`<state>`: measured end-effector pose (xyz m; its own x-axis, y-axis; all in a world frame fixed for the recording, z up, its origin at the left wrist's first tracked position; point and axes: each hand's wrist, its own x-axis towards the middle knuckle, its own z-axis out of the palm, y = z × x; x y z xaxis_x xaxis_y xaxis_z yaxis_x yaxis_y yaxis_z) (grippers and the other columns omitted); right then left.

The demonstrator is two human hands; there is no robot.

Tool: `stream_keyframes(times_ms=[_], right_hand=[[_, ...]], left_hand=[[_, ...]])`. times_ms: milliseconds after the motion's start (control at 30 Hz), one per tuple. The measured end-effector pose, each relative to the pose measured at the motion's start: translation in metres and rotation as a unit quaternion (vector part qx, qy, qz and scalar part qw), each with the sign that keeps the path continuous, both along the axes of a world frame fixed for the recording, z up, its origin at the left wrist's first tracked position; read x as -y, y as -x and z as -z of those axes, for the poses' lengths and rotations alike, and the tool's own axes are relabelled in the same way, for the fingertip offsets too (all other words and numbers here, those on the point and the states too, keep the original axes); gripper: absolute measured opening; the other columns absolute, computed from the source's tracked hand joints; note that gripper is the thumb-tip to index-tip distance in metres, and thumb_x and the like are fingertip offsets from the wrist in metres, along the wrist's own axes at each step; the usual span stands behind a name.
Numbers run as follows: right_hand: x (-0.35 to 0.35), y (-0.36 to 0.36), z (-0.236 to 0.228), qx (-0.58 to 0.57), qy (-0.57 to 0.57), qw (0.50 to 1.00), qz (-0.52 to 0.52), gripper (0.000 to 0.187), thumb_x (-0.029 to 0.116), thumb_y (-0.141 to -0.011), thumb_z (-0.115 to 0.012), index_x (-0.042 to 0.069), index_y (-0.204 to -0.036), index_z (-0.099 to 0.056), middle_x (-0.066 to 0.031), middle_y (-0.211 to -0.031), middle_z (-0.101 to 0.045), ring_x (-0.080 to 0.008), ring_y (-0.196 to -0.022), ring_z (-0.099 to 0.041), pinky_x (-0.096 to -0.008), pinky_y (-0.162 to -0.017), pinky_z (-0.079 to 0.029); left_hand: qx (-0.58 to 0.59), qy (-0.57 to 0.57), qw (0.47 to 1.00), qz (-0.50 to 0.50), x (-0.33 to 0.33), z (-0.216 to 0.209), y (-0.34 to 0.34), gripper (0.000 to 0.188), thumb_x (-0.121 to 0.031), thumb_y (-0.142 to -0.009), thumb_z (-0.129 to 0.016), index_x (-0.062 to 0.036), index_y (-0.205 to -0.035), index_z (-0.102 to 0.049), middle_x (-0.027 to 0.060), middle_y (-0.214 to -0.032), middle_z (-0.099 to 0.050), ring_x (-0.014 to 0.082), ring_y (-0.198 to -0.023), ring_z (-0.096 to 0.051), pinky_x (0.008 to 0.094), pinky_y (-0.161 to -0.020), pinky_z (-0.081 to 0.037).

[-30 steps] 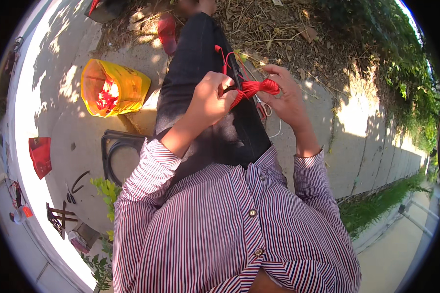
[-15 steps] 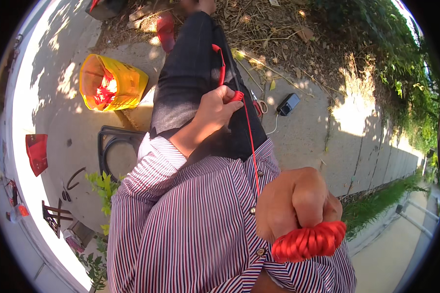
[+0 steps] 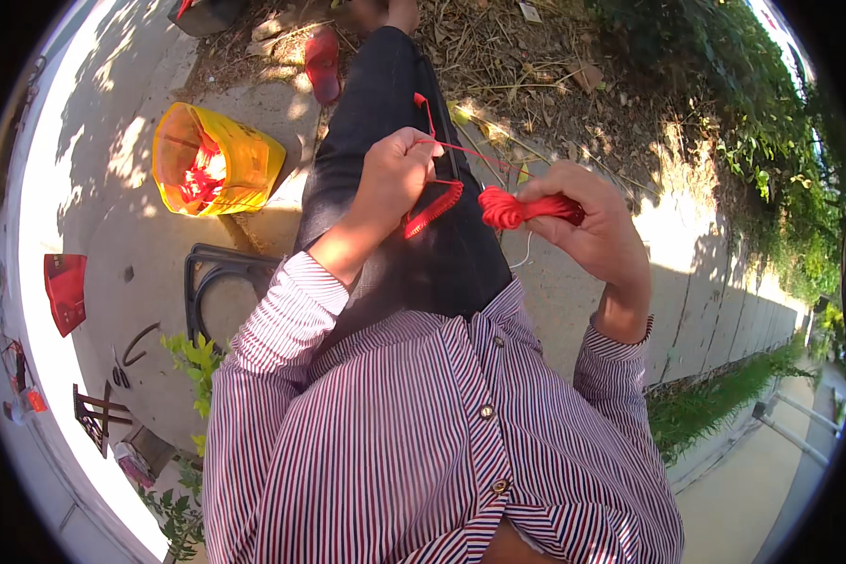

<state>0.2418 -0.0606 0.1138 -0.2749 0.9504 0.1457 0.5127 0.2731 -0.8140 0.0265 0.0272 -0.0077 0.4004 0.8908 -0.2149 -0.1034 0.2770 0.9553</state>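
Above my dark trousers (image 3: 399, 273), my left hand (image 3: 390, 183) pinches a thin red cord. A red knotted band (image 3: 434, 209) dangles just below its fingers, over the thigh. Another red end (image 3: 423, 101) lies further up the leg. To the right, my right hand (image 3: 592, 221) grips a wound bundle of red cord (image 3: 503, 209) between thumb and fingers. A thin red strand (image 3: 475, 151) stretches between the two hands. The scissors and the dark device seen earlier at the right of the leg are hidden behind the right hand.
A yellow container (image 3: 263, 164) with red material inside stands at the left. Near it are a black chair-like frame (image 3: 197, 282), a red slipper (image 3: 321, 66) and a red piece (image 3: 65, 293). Dry leaves (image 3: 517, 56) and green plants (image 3: 752, 141) border the right.
My right hand has swung up and away from my body with the cord bundle, to beside the left hand. The left hand has risen slightly, and the knotted band now hangs below it.
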Motion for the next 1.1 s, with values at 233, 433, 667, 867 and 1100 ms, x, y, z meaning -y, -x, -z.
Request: stream_keyframes(times_ms=[233,433,667,867,1100], right_hand=[[-0.039,0.025,0.124,-0.021,0.235,0.968,0.085,0.021,0.005,-0.076,-0.072,0.006,-0.097,-0.067,-0.0084,-0.091,-0.066,-0.0175,-0.089,-0.064,-0.0310,-0.075,-0.049],[-0.035,0.035,0.101,-0.079,-0.017,0.985,0.149,0.035,0.010,-0.078,-0.075,0.003,-0.109,-0.063,-0.0074,-0.108,-0.065,-0.0180,-0.103,-0.060,-0.0326,-0.087,-0.048],[-0.036,0.005,0.073,-0.520,0.041,0.843,0.133,0.024,0.021,-0.093,-0.062,0.004,-0.110,-0.060,-0.0088,-0.113,-0.061,-0.0260,-0.106,-0.058,-0.0397,-0.096,-0.044],[0.013,-0.076,0.018,-0.709,0.058,0.697,0.084,0.032,0.032,-0.101,-0.042,0.003,-0.111,-0.049,-0.0058,-0.081,-0.053,-0.0164,-0.062,-0.048,-0.0298,-0.062,-0.038],[0.111,-0.066,0.040,-0.447,0.228,0.836,0.220,0.037,0.034,-0.100,-0.045,-0.002,-0.108,-0.053,-0.0040,-0.068,-0.051,-0.0112,-0.048,-0.039,-0.0269,-0.048,-0.029]], left_hand=[[-0.305,-0.270,0.910,0.080,-0.008,0.023,-0.007,0.025,-0.019,-0.089,-0.058,0.0010,-0.075,-0.063,0.0231,-0.066,-0.059,0.0391,-0.063,-0.061,0.0447,-0.059,-0.047],[-0.187,-0.135,0.971,-0.061,-0.015,-0.019,0.001,0.021,-0.016,-0.091,-0.061,-0.0014,-0.077,-0.062,0.0046,-0.061,-0.058,0.0119,-0.047,-0.050,0.0245,-0.045,-0.037],[0.108,0.253,0.961,-0.009,-0.009,-0.038,-0.013,0.020,-0.022,-0.092,-0.058,-0.0095,-0.077,-0.053,-0.0017,-0.062,-0.048,0.0056,-0.043,-0.033,0.0205,-0.039,-0.023],[0.001,0.353,0.935,0.023,-0.004,-0.012,-0.019,0.032,-0.040,-0.099,-0.046,-0.0092,-0.090,-0.047,0.0213,-0.083,-0.066,0.0064,-0.040,-0.030,0.0222,-0.037,-0.021],[0.034,0.383,0.923,0.012,-0.001,-0.007,-0.009,0.034,-0.042,-0.099,-0.046,-0.0092,-0.089,-0.045,0.0223,-0.082,-0.064,0.0084,-0.039,-0.029,0.0235,-0.038,-0.024]])
